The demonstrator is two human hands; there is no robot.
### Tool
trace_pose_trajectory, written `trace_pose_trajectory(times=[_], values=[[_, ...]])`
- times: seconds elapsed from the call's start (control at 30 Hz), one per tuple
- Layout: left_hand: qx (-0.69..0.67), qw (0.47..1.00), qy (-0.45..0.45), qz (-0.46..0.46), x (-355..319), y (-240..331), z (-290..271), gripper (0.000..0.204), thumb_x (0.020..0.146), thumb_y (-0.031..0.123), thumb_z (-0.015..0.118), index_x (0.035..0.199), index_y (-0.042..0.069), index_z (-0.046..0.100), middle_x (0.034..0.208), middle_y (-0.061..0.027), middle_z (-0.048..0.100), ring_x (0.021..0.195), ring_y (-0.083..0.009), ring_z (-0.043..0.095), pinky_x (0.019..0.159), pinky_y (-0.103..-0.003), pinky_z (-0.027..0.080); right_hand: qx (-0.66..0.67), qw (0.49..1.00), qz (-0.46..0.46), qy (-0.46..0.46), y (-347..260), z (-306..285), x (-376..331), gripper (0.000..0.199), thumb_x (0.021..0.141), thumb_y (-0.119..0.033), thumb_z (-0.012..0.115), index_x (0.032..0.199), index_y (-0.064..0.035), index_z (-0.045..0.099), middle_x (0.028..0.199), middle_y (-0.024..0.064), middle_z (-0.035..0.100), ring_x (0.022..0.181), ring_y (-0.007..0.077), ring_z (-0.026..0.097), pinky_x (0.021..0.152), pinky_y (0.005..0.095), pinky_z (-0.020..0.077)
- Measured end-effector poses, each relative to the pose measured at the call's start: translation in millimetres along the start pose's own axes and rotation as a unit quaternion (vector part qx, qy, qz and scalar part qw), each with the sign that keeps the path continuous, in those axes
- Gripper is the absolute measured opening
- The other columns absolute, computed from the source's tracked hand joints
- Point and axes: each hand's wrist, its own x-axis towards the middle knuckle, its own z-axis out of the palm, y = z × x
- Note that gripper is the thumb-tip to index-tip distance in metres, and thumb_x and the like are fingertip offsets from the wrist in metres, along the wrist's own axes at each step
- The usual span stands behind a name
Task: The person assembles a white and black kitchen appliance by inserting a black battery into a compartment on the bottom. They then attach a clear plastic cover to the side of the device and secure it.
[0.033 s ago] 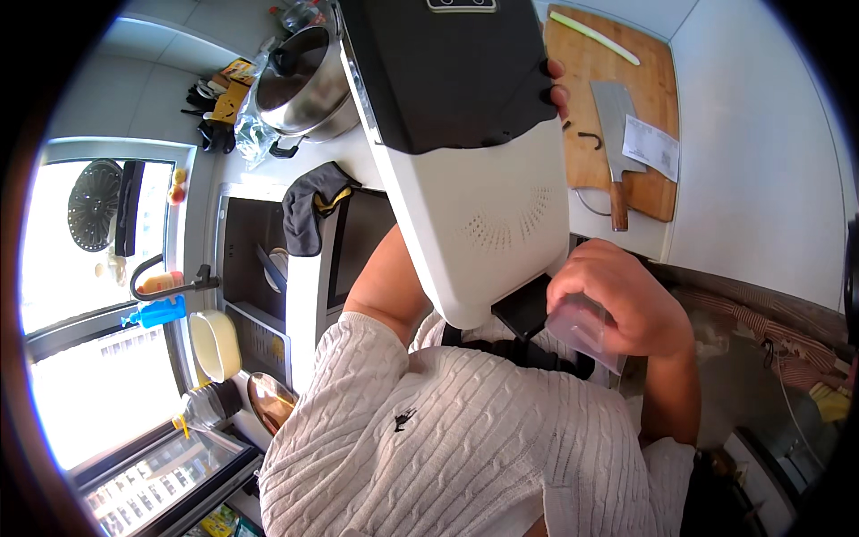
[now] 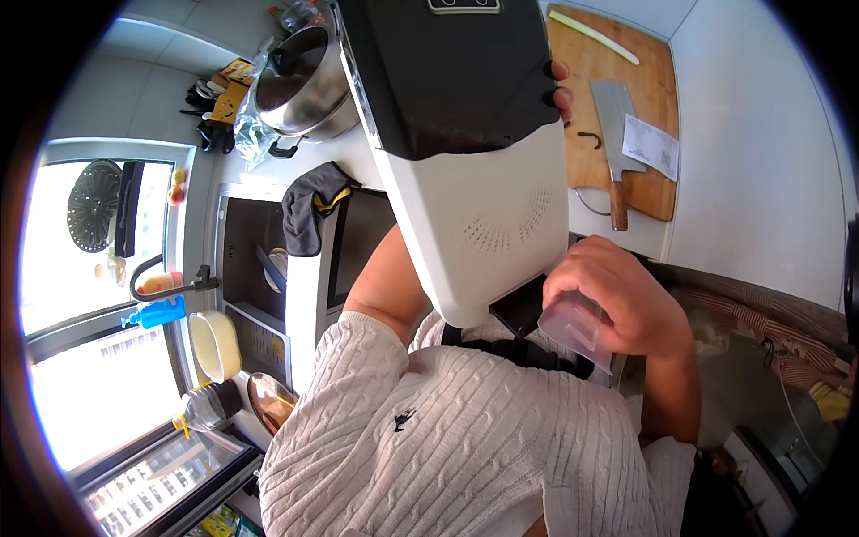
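A large black-and-white appliance (image 2: 488,219) is tilted in front of my chest, with a dotted grille on its white part. My left forearm passes behind it, and fingertips of my left hand (image 2: 561,89) curl around its right edge, gripping it; the rest of that hand is hidden. A black flap or tray (image 2: 519,306) sticks out from its lower end. Beside this, my right hand (image 2: 617,295) has its fingers closed on a clear plastic cup (image 2: 573,327), held tilted. Whether the cup touches the black piece, I cannot tell.
A wooden cutting board (image 2: 658,197) at the far right holds a cleaver (image 2: 616,134), a paper slip (image 2: 651,146) and a green onion stalk (image 2: 595,38). A steel pot (image 2: 309,103) stands far left. Nearer are a sink (image 2: 250,210) and a grey glove (image 2: 304,219).
My right hand and the clear cup have shifted slightly left, and the cup's angle has changed a little. The appliance has barely moved.
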Motion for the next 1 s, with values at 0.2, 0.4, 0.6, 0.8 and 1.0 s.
trace_pose_trajectory(times=[0.2,0.4,0.6,0.8,1.0], values=[[0.0,1.0,0.003,-0.004,-1.2,-1.6,0.2,0.034,0.094,0.025,0.053,0.125,0.011,0.054,0.102,0.0001,0.063,0.086,-0.0107,0.063,0.077,-0.024,0.05,-0.001,0.999,-0.035,0.038,8.8,4.5,-3.0,0.026,0.071,0.005,0.062,0.091,-0.0089,0.054,0.085,0.0035,0.062,0.078,0.025,0.058,0.076,0.0359,0.0411],[-0.006,1.0,0.006,-0.012,1.5,-5.1,-2.5,0.034,0.093,0.025,0.053,0.125,0.011,0.054,0.102,0.0,0.063,0.086,-0.0108,0.063,0.077,-0.024,0.05,-0.028,0.998,-0.03,0.047,7.3,15.3,-2.4,0.023,0.074,0.002,0.064,0.091,-0.0094,0.055,0.084,0.0032,0.061,0.08,0.0247,0.057,0.079,0.0356,0.0406],[-0.006,1.0,0.002,-0.011,7.1,-5.8,-4.1,0.034,0.093,0.024,0.054,0.125,0.011,0.054,0.102,-0.0001,0.063,0.086,-0.0108,0.063,0.077,-0.024,0.051,-0.016,0.999,-0.013,0.035,10.2,30.0,-8.6,0.032,0.064,0.004,0.064,0.092,-0.0094,0.054,0.088,0.0042,0.062,0.082,0.0255,0.058,0.081,0.0375,0.041],[-0.007,1.0,0.008,-0.01,5.4,-7.9,-4.5,0.034,0.093,0.024,0.054,0.125,0.01,0.054,0.102,-0.0002,0.063,0.086,-0.0108,0.063,0.077,-0.025,0.051,-0.055,0.998,0.017,0.037,18.8,40.4,-9.5,0.032,0.067,0.004,0.065,0.094,-0.0094,0.054,0.087,0.0034,0.059,0.086,0.025,0.056,0.085,0.0371,0.0394],[-0.013,1.0,0.016,-0.013,5.6,-7.6,-6.6,0.034,0.093,0.024,0.054,0.125,0.01,0.054,0.102,-0.0004,0.063,0.086,-0.0109,0.063,0.077,-0.025,0.051,-0.146,0.969,0.061,0.188,22.8,58.3,-11.4,0.049,0.06,-0.005,0.08,0.099,-0.0078,0.051,0.095,0.0085,0.056,0.087,0.0283,0.053,0.084,0.0378,0.0388]])
